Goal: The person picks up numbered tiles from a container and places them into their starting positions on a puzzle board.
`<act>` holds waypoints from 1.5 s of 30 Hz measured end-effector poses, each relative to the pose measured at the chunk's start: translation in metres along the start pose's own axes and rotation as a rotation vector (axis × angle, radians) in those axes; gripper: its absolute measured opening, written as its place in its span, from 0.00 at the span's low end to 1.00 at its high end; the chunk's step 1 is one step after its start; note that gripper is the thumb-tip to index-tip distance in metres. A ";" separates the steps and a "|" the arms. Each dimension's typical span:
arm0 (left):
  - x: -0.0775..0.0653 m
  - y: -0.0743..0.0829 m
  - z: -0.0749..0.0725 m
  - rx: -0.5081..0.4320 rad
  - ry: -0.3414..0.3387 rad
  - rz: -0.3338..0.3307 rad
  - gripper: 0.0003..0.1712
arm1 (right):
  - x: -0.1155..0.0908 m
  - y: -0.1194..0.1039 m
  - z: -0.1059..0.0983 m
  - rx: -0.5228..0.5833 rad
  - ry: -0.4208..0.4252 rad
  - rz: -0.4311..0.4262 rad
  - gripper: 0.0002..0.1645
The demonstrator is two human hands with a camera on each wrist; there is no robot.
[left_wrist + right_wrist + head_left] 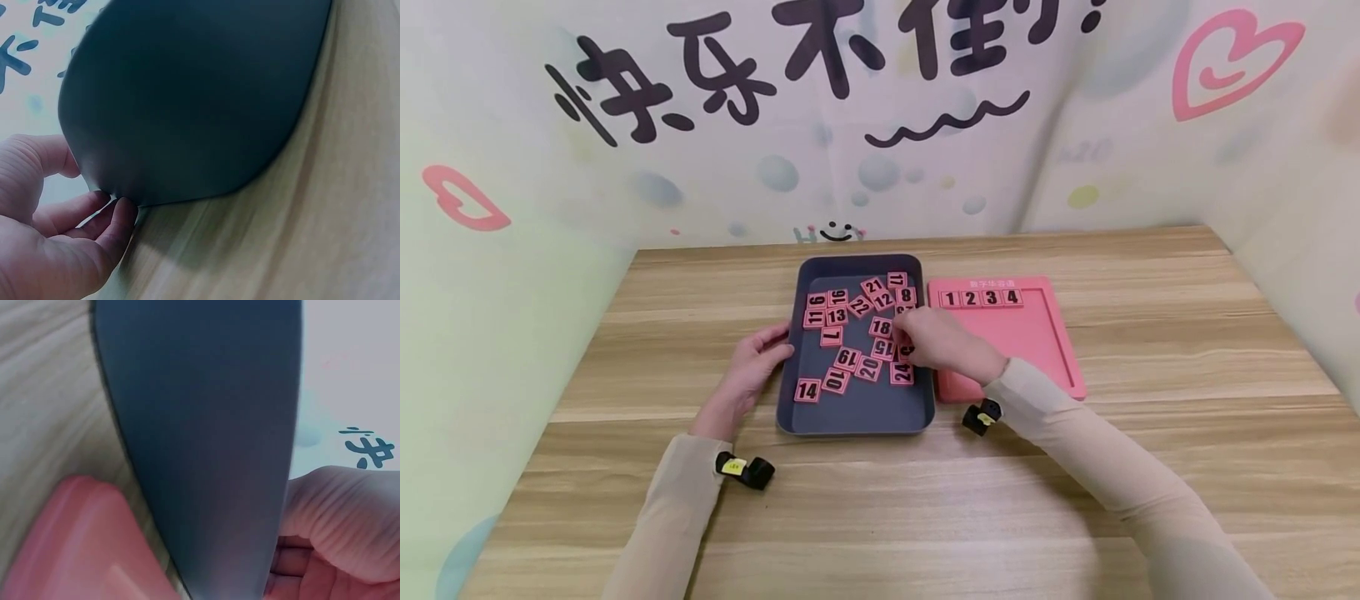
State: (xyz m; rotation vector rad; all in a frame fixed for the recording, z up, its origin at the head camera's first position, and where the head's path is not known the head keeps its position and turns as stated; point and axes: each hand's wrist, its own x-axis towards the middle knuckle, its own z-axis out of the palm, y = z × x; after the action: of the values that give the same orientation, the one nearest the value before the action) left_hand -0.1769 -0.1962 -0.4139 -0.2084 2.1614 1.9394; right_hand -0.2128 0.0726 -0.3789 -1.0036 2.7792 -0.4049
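A dark grey tray (853, 421) lies on the table with several pink number tiles scattered inside, such as a 14 tile (807, 390) and a 7 tile (831, 336). My left hand (752, 371) grips the tray's left side, thumb at the rim and fingers against the outer wall (187, 125). Over the tray's right side, my right hand (943, 342) reaches down among the tiles beside the 18 tile (881, 327). Its fingertips are hidden, so I cannot tell whether they pinch a tile. Tiles partly covered by this hand lie beneath it.
Right of the tray lies a pink frame board (1000, 342), with tiles 1, 2, 3 and 4 (1012, 297) in a row along its top. The right forearm passes over its lower left corner. A printed cloth backdrop (865, 183) stands behind the wooden table (880, 517).
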 end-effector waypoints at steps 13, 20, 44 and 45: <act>0.002 0.001 -0.002 -0.005 0.011 0.002 0.29 | 0.003 0.002 0.000 0.006 0.003 -0.041 0.11; 0.001 0.000 -0.003 0.001 0.010 -0.004 0.29 | 0.004 -0.001 0.006 0.001 0.036 -0.082 0.11; 0.000 0.001 0.001 -0.007 0.007 -0.014 0.29 | -0.003 0.003 0.003 -0.101 0.002 -0.057 0.14; 0.000 0.001 0.000 -0.009 0.008 -0.014 0.29 | -0.003 0.003 0.004 -0.100 0.002 -0.064 0.14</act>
State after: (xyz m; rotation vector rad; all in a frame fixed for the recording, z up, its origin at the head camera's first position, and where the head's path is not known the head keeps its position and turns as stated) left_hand -0.1773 -0.1959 -0.4132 -0.2327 2.1513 1.9439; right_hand -0.2119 0.0759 -0.3834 -1.1171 2.7992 -0.2771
